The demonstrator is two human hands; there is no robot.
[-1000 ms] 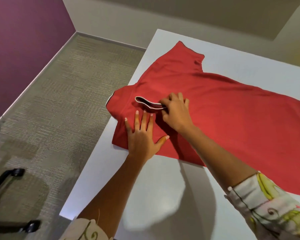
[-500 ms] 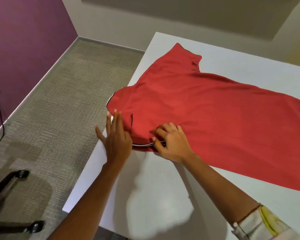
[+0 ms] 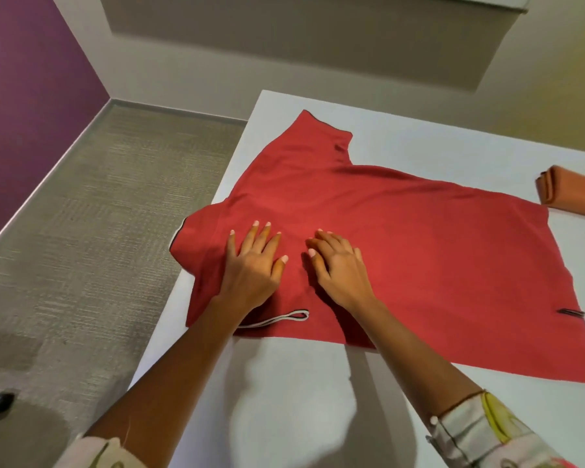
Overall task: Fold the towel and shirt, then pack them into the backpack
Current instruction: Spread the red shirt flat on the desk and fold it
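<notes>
Head view shows a red shirt [image 3: 402, 238] spread across the middle of a white table [image 3: 294, 393], both the left hand [image 3: 254, 265] and right hand [image 3: 340, 268] pressing flat on it with fingers spread, and a folded orange towel [image 3: 571, 194] at right edge.

I see a plain red shirt [image 3: 402, 238] under my left hand [image 3: 254, 265] and right hand [image 3: 341, 268]. Its cuff trim [image 3: 277, 319], just behind my left hand, is white edged with black. Well off to the right of my right hand, the folded towel [image 3: 574, 194] is rust orange. The table [image 3: 284, 400] is white. Left of my left hand, the carpet [image 3: 98, 214] is a grey-beige weave and the wall [image 3: 31, 96] purple. My right sleeve [image 3: 487, 434] is cream with a yellow and pink print.
</notes>
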